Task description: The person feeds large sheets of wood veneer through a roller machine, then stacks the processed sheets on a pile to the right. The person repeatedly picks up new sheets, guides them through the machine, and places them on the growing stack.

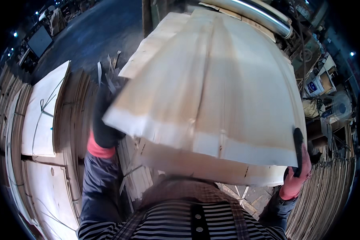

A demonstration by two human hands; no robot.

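A large, thin wood veneer sheet (244, 96), pale with brown streaks and a dark line down its middle, spreads in front of me. Its near edge is lifted and slightly blurred. At its near left corner is my left hand (108, 136) in a dark glove with a red cuff; the hand is closed there, its fingertips partly hidden behind the sheet. My right hand (302, 162), in a red and black glove, grips the near right corner, one finger along the edge. Below the lifted edge shows another pale wooden surface (212, 164).
A shiny metal roller (268, 18) lies beyond the sheet's far edge. Tied veneer stacks (44, 116) stand at the left, and more stacked sheets (324, 196) at the right. A fan (341, 106) and a white bucket (314, 86) sit far right. Wood scraps (138, 184) lie near my left forearm.
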